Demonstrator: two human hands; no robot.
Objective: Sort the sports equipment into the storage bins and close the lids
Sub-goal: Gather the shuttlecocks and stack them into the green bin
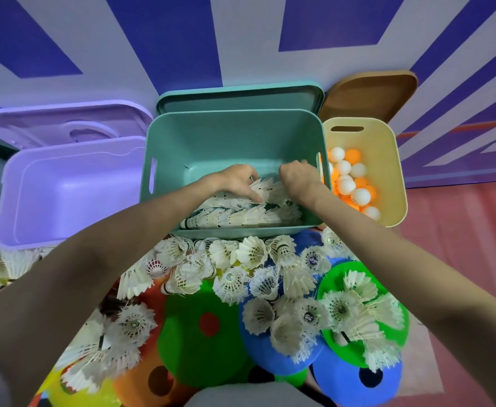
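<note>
Both my hands reach into the teal bin [229, 136] in the middle. My left hand [235, 180] pinches the feathers of a white shuttlecock on top of the stacked shuttlecocks [241, 212] along the bin's near wall. My right hand [299, 180] is closed on shuttlecock feathers near the bin's right wall. Many loose shuttlecocks [252, 254] lie on the floor in front of the bin, over flat cones. The purple bin [65, 189] at left holds nothing. The cream bin [387, 160] at right holds white and orange balls [352, 183].
Green [194, 342], blue [343, 383], orange [141, 380] and yellow flat cones lie near my body. The teal lid [241, 95], purple lid [59, 121] and brown lid [373, 92] lean against the striped wall behind their bins. Red floor lies at right.
</note>
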